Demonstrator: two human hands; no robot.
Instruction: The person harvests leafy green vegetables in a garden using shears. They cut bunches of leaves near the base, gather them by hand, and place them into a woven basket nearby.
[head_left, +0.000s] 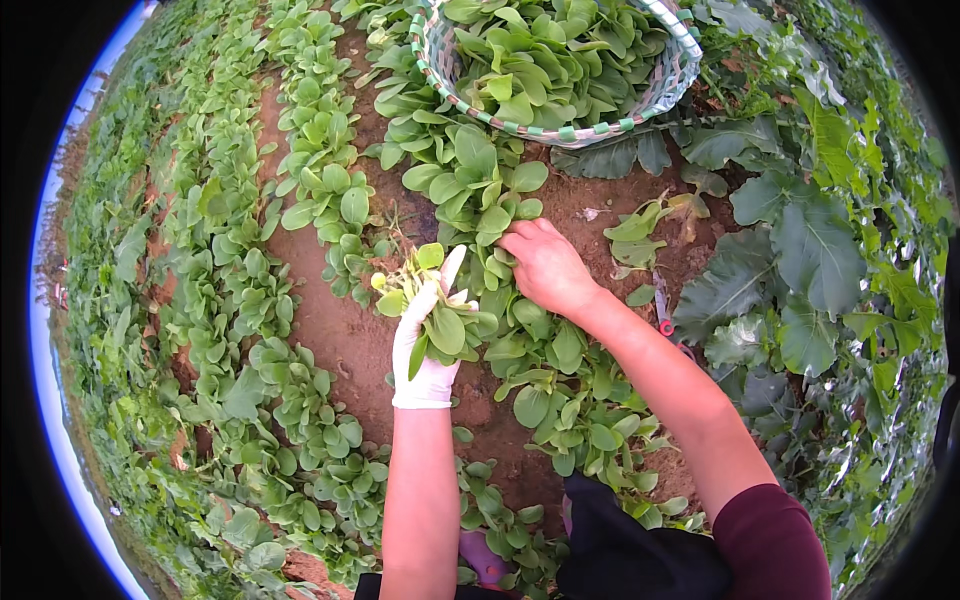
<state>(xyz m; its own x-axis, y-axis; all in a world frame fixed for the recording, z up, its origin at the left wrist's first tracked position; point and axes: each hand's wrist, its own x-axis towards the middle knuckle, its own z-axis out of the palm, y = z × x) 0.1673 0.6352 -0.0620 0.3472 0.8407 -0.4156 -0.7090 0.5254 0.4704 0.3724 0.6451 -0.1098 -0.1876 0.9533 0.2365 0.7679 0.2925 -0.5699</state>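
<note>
My left hand (421, 352), in a white glove, holds a small bunch of leafy green seedlings (447, 328) with pale stems and roots at its upper end. Bare, my right hand (546, 262) reaches into the row of leafy green plants (469, 176) just to the right of the left hand. Leaves hide its fingertips, so I cannot see whether they grip a stem. Beyond both hands stands a woven basket (559, 135) with a green and white rim, heaped with picked green leaves (540, 67).
Scissors (664, 315) with red handles lie on the soil right of my right forearm, near a few loose leaves (636, 234). Large broad-leaved plants (810, 240) crowd the right side. More seedling rows (322, 172) run along the left, with bare soil (330, 322) between. A purple shoe (484, 559) shows below.
</note>
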